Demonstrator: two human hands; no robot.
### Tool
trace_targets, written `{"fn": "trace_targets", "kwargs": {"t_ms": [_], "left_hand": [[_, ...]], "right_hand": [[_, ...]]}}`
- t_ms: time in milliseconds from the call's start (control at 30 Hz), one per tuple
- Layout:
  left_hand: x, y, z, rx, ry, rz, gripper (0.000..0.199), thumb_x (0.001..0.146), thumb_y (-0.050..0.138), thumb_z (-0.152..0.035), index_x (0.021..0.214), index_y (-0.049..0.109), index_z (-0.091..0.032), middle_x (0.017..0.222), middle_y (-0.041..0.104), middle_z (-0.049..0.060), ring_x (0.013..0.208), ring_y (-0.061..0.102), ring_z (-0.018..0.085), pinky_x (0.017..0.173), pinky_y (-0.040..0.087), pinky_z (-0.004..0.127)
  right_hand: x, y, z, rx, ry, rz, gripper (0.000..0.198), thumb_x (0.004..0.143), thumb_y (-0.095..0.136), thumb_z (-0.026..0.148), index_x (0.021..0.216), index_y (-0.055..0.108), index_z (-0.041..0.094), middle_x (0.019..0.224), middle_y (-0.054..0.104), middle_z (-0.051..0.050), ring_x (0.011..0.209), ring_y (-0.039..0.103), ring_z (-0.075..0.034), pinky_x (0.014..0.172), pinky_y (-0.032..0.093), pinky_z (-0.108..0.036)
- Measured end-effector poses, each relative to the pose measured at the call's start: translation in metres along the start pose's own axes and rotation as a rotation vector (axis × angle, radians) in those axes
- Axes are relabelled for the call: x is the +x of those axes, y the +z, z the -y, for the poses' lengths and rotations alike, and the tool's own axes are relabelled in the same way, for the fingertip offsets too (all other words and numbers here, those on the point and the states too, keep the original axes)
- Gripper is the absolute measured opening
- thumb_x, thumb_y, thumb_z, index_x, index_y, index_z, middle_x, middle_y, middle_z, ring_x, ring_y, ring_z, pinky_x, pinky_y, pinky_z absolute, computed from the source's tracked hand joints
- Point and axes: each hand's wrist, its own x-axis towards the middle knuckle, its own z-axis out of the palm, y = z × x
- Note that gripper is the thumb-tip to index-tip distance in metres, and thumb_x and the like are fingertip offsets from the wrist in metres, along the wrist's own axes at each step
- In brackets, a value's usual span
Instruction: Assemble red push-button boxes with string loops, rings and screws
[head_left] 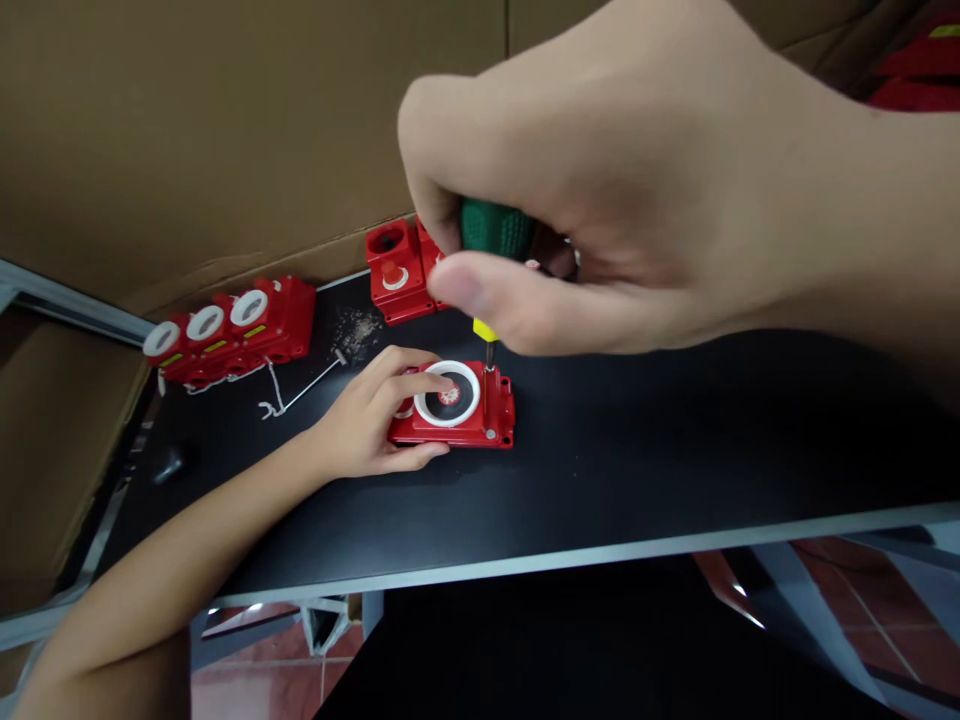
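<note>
A red box-shaped unit (472, 432) with a white ring and dark round centre lies flat on the black tabletop. Across its left part, my left hand (382, 410) is closed on it, one fingertip resting in the ring's middle and the thumb along the near side. Above, large in view, my right hand (555, 190) wraps round the green handle of a screwdriver (496, 228). The tool stands upright, its yellow collar below my thumb and its shaft reaching a screw at the unit's far right corner. Another screw head (491, 434) shows at the near right corner.
Joined red units with white rings (232, 330) stand at the back left. More red units (397, 270) sit behind, partly hidden by my right hand. A thin metal rod (311, 385), whitish string, debris (356, 332) and a dark rounded object (169, 463) lie on the left. Cardboard (225, 120) walls the back.
</note>
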Motion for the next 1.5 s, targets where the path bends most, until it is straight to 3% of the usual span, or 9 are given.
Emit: {"fn": "trace_targets", "kwargs": {"t_ms": [167, 367, 567, 733, 933, 1033, 1133, 1300, 1500], "left_hand": [[-0.002, 0.001, 0.002, -0.023, -0.004, 0.006, 0.058, 0.108, 0.08, -0.058, 0.151, 0.06, -0.026, 0.141, 0.072, 0.018, 0.125, 0.076, 0.033, 0.103, 0.069, 0.048], [-0.002, 0.0, 0.002, -0.019, -0.003, 0.001, 0.057, 0.108, 0.08, -0.058, 0.151, 0.06, -0.025, 0.14, 0.071, 0.018, 0.122, 0.077, 0.032, 0.101, 0.07, 0.046], [-0.001, -0.002, 0.001, -0.032, -0.021, 0.016, 0.059, 0.106, 0.083, -0.057, 0.151, 0.061, -0.028, 0.141, 0.072, 0.017, 0.122, 0.077, 0.032, 0.101, 0.07, 0.047], [-0.001, -0.003, 0.001, -0.013, -0.018, 0.026, 0.056, 0.108, 0.08, -0.059, 0.149, 0.06, -0.025, 0.141, 0.071, 0.019, 0.123, 0.077, 0.033, 0.101, 0.07, 0.048], [-0.001, -0.001, 0.001, 0.001, -0.008, 0.017, 0.056, 0.109, 0.078, -0.06, 0.148, 0.06, -0.025, 0.139, 0.07, 0.018, 0.124, 0.076, 0.033, 0.102, 0.07, 0.048], [-0.001, 0.0, 0.002, -0.001, -0.002, 0.005, 0.055, 0.109, 0.078, -0.06, 0.148, 0.06, -0.025, 0.139, 0.07, 0.018, 0.123, 0.076, 0.032, 0.102, 0.07, 0.048], [-0.001, 0.001, 0.002, -0.01, -0.003, -0.002, 0.056, 0.109, 0.079, -0.06, 0.149, 0.06, -0.026, 0.139, 0.071, 0.018, 0.123, 0.077, 0.033, 0.102, 0.07, 0.048], [-0.002, 0.001, 0.002, -0.023, -0.023, 0.007, 0.057, 0.106, 0.081, -0.059, 0.149, 0.062, -0.027, 0.139, 0.072, 0.017, 0.123, 0.077, 0.033, 0.102, 0.07, 0.049], [-0.002, 0.0, 0.003, -0.032, -0.032, 0.017, 0.059, 0.104, 0.084, -0.059, 0.149, 0.062, -0.027, 0.141, 0.072, 0.017, 0.123, 0.077, 0.033, 0.101, 0.07, 0.049]], "right_hand": [[0.01, 0.004, 0.004, -0.26, 0.155, 0.181, 0.06, 0.1, 0.014, 0.047, 0.105, 0.068, 0.02, 0.075, 0.054, 0.003, 0.085, 0.078, -0.018, 0.063, 0.047, -0.022], [0.01, 0.0, 0.007, -0.049, 0.191, 0.306, 0.056, 0.092, 0.019, 0.043, 0.128, 0.057, 0.021, 0.089, 0.055, 0.005, 0.067, 0.062, -0.014, 0.065, 0.043, -0.031], [0.0, 0.004, -0.003, 0.316, 0.052, 0.19, 0.044, 0.085, 0.027, 0.025, 0.117, 0.058, 0.021, 0.114, 0.055, -0.002, 0.096, 0.057, -0.017, 0.094, 0.051, -0.038], [-0.007, 0.009, -0.012, 0.414, -0.039, 0.074, 0.055, 0.097, 0.019, 0.023, 0.119, 0.068, 0.016, 0.105, 0.056, 0.0, 0.095, 0.057, -0.015, 0.1, 0.053, -0.039], [0.001, 0.007, -0.015, 0.034, 0.076, 0.198, 0.063, 0.114, 0.025, 0.067, 0.104, 0.066, 0.019, 0.085, 0.051, 0.004, 0.09, 0.067, -0.018, 0.093, 0.059, -0.04], [0.004, 0.006, -0.012, -0.111, 0.145, 0.26, 0.058, 0.111, 0.02, 0.056, 0.109, 0.065, 0.02, 0.092, 0.055, 0.003, 0.103, 0.071, -0.02, 0.091, 0.057, -0.036], [0.002, 0.008, -0.01, 0.032, 0.166, 0.215, 0.046, 0.107, 0.029, 0.045, 0.126, 0.063, 0.021, 0.097, 0.057, 0.005, 0.092, 0.067, -0.015, 0.086, 0.053, -0.032], [-0.011, 0.013, -0.015, 0.448, 0.048, 0.094, 0.057, 0.108, 0.04, 0.038, 0.158, 0.057, 0.017, 0.108, 0.061, 0.007, 0.074, 0.047, -0.008, 0.086, 0.052, -0.031], [-0.012, 0.012, -0.021, 0.66, -0.008, 0.123, 0.051, 0.101, 0.035, 0.015, 0.143, 0.064, 0.011, 0.131, 0.067, 0.003, 0.113, 0.06, -0.014, 0.112, 0.049, -0.033]]}}
